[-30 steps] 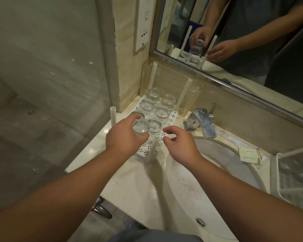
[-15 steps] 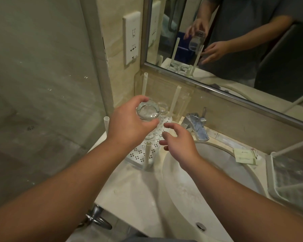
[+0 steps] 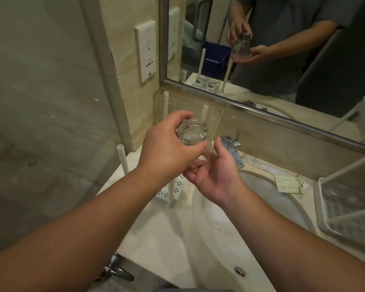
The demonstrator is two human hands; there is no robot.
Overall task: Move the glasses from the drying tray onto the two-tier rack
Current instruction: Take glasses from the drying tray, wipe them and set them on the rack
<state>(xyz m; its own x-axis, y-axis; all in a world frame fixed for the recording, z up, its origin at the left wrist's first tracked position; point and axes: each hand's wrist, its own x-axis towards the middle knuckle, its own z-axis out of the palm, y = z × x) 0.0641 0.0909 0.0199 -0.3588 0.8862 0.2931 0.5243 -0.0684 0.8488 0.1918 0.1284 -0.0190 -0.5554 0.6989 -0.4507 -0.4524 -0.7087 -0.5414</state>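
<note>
My left hand [image 3: 167, 144] grips a clear glass [image 3: 193, 134] by its thick base, upside down, lifted above the white perforated drying tray [image 3: 167, 191]. My right hand [image 3: 216, 175] is cupped palm-up under the glass's rim, fingers apart and touching its lower edge. The tray has four tall white corner posts [image 3: 122, 159]; my hands hide the other glasses on it. The white mesh two-tier rack [image 3: 350, 209] stands at the far right of the counter.
A round sink basin [image 3: 230, 239] with a chrome tap [image 3: 232, 146] lies between tray and rack. A small paper card [image 3: 288, 184] lies beside the rack. A mirror [image 3: 282, 60] runs behind; a glass shower panel [image 3: 40, 102] stands on the left.
My left hand lifted one glass off the tray and raised it. My right hand turned palm-up and came under the glass. The view tilted upward.
</note>
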